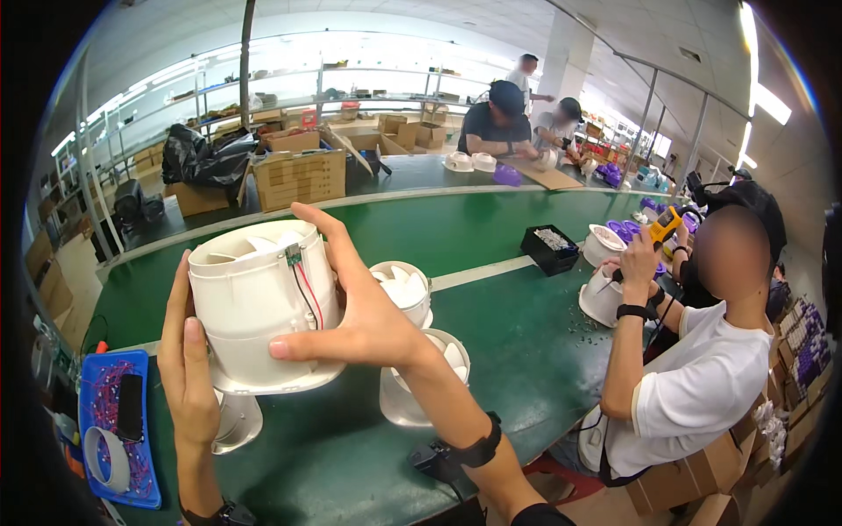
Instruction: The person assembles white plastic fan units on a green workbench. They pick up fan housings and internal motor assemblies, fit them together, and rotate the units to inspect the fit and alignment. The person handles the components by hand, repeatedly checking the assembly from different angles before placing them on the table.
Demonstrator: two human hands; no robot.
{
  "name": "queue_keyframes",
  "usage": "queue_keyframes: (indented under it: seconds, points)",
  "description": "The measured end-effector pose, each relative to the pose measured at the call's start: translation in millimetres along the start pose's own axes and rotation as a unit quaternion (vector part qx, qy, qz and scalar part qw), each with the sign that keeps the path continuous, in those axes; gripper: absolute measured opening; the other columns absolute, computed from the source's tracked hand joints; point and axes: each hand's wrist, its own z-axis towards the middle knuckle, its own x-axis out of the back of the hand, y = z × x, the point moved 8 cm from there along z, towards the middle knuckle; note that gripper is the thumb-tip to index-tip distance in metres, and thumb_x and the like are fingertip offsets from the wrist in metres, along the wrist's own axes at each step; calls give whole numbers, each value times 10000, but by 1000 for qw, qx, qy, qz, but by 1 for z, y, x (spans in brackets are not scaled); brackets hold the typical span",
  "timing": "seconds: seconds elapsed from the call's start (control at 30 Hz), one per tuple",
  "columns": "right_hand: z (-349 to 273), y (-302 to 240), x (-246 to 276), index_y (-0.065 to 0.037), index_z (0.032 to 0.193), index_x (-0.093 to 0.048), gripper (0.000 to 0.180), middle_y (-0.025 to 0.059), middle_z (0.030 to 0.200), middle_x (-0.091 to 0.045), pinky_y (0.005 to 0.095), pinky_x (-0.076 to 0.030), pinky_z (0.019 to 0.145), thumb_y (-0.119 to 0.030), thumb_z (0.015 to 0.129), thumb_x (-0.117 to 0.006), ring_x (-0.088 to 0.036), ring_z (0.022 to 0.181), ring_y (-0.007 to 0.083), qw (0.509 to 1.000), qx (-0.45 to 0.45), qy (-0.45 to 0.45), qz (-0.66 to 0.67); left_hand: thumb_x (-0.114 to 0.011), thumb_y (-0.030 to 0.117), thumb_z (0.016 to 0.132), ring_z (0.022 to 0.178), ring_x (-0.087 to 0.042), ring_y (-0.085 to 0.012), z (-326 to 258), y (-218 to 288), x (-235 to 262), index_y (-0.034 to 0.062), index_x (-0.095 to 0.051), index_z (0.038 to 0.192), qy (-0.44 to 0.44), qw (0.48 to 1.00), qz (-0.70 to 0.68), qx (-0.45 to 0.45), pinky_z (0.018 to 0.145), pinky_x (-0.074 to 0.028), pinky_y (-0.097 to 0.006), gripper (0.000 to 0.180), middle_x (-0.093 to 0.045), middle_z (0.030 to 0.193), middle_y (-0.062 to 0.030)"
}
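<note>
Raised above the green worktable (307, 473), a white plastic duct fan (237, 307) is held upright between both my hands. My left hand (189, 377) wraps its left side, fingers pointing up. My right hand (373, 307) grips its right side, the thumb across the lower body and a finger near the top rim. Fan blades show inside the open top. A small green circuit board (293, 254) with red and black wires sits on the housing's side. Beneath and behind stand more white fans (402, 294), one (447, 351) by my right wrist, another (235, 421) partly hidden.
At left lies a blue tray (133, 501) with red and blue wires, a white ring (107, 460) and a black block. A black bin (550, 252) of small parts stands ahead. To the right a person (702, 377) holds a yellow power tool (667, 224) near another fan (601, 298).
</note>
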Motion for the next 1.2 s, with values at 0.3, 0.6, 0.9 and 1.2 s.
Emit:
queue_keyframes:
  seconds: [0.3, 0.6, 0.9, 1.2]
  points:
    - [0, 2, 1, -24, 1518, -193, 1182, 220, 1357, -478, 377, -358, 1086, -369, 635, -899, -477, 1267, 293, 996, -36, 5, 82, -492, 236, 955, 1354, -429, -308, 2, -4, -1, -46, -283, 1498, -10, 999, -19, 28, 1117, -331, -393, 647, -419, 1464, -231]
    - [1, 12, -5, -15, 1518, -178, 1151, 218, 1310, -504, 370, -410, 1044, -316, 668, -894, -518, 1216, 276, 993, -61, -3, 100, -766, 400, 728, 1318, -454, -350, -2, -9, -14, 50, -45, 1558, -107, 987, -62, 99, 1109, -344, -424, 1154, -393, 1449, -240]
    - [-1, 6, -6, -13, 1525, -154, 1138, 238, 1329, -475, 381, -408, 1049, -312, 698, -877, -515, 1225, 285, 991, -58, 10, 121, -753, 437, 719, 1317, -458, -329, 3, -14, -10, 39, -89, 1553, -83, 985, -109, 106, 1105, -342, -417, 1139, -434, 1416, -234]
    - [0, 6, -8, 56, 1529, -27, 1146, 306, 1429, -364, 392, -345, 1103, -403, 799, -781, -416, 1335, 341, 997, -33, 41, 59, -664, 502, 788, 1319, -451, -317, 4, -15, -10, -41, -214, 1503, -24, 985, -119, 122, 1110, -333, -397, 1004, -434, 1416, -229]
